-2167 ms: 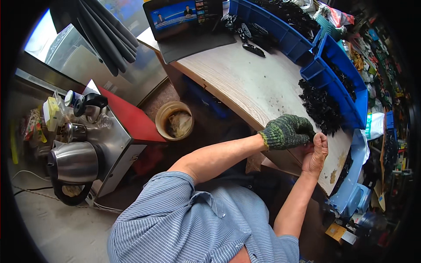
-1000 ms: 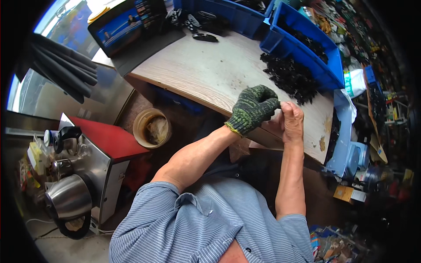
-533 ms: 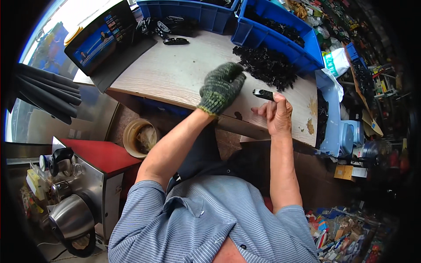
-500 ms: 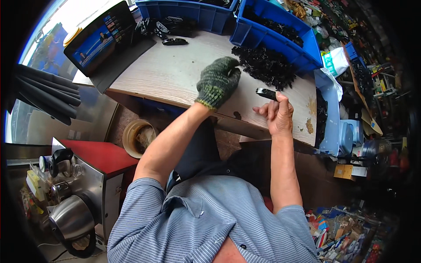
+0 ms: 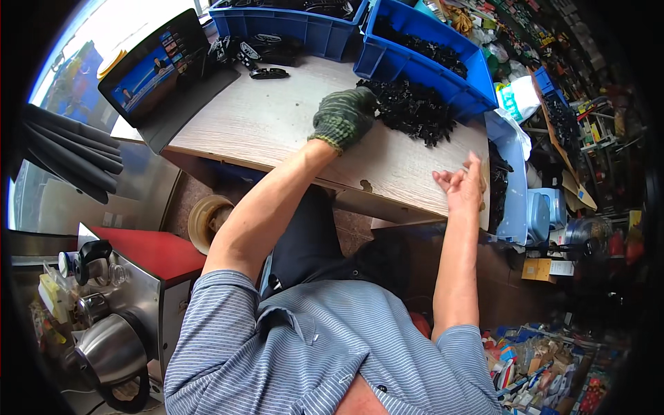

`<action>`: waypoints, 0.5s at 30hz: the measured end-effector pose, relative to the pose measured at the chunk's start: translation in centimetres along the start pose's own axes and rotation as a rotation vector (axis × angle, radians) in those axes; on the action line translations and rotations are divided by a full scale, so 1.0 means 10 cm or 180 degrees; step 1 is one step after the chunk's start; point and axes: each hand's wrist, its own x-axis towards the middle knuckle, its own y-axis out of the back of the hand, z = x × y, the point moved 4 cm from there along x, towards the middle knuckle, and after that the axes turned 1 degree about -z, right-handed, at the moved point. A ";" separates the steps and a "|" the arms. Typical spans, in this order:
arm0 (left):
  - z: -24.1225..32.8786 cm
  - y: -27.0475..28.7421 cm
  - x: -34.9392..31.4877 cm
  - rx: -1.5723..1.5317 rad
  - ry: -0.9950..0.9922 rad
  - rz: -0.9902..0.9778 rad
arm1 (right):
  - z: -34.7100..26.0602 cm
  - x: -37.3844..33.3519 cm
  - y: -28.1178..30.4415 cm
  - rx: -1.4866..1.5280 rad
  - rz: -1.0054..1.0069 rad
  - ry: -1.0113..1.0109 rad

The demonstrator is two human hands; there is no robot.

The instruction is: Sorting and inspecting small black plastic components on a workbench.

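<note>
My left hand, in a dark green knitted glove, is at the left edge of a pile of small black plastic parts on the pale wooden table. Its fingers are curled in, and their tips are hidden against the pile, so whatever they grip cannot be made out. Over the right end of the table is my bare right hand. Its index finger stretches out while the others bend loosely, and nothing shows in it. Right beside it, past the table edge, stands a light blue bin with black parts inside.
Blue crates with black parts line the table's far side. At the far left, a tablet plays video near several black pieces. Below the table stands a bucket; a metal kettle is at lower left.
The black part with a shiny end has left my right hand, which has moved right toward the light blue bin and spread its fingers. My left hand has closed in on the pile.
</note>
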 end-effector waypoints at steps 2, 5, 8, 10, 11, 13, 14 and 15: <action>-0.17 0.04 -0.09 -0.1233 -0.0028 0.0761 | 0.14 -0.11 -0.24 -0.0230 -0.0750 0.0004; -0.13 0.02 -0.13 -0.3098 0.1066 -0.0060 | 0.26 -0.23 -0.49 -0.0395 -0.1163 -0.0021; -0.10 0.01 -0.22 -0.4313 0.1697 -0.0402 | 0.37 -0.34 -0.75 -0.0486 -0.1547 -0.0042; -0.03 0.03 -0.28 -0.4432 0.1763 -0.0688 | 0.38 -0.41 -0.89 -0.0356 -0.1524 -0.0101; 0.00 0.04 -0.30 -0.4432 0.1773 -0.0693 | 0.38 -0.39 -0.94 -0.0600 -0.1646 -0.0047; 0.08 0.02 -0.35 -0.4658 0.1730 -0.0884 | 0.40 -0.44 -1.03 -0.0868 -0.1715 0.0013; 0.10 0.01 -0.37 -0.4654 0.1750 -0.0869 | 0.42 -0.43 -1.02 -0.0871 -0.1728 -0.0005; 0.12 0.01 -0.37 -0.4540 0.1613 -0.0977 | 0.42 -0.42 -1.03 -0.0939 -0.1786 0.0061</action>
